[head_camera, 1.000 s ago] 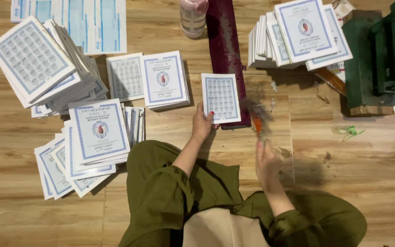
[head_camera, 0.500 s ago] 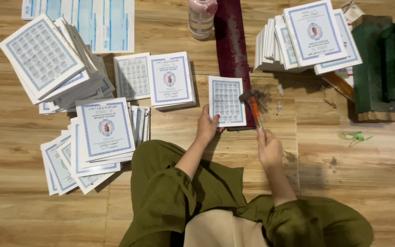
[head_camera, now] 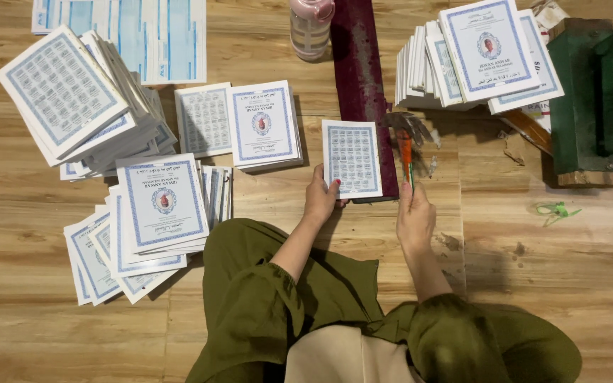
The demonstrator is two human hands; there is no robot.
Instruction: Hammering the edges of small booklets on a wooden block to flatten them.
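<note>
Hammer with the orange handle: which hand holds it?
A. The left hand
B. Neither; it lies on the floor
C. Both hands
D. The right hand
D: the right hand grips the hammer, while the left hand steadies the booklet.

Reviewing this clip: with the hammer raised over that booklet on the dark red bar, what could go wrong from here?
1. The left hand holds the booklet at its lower corner, close under the hammer gripped by the right hand; a stray blow might catch the fingers.
2. The booklet overhangs the dark red bar and could shift.
3. The pink bottle stands beside the bar and might topple.
</note>
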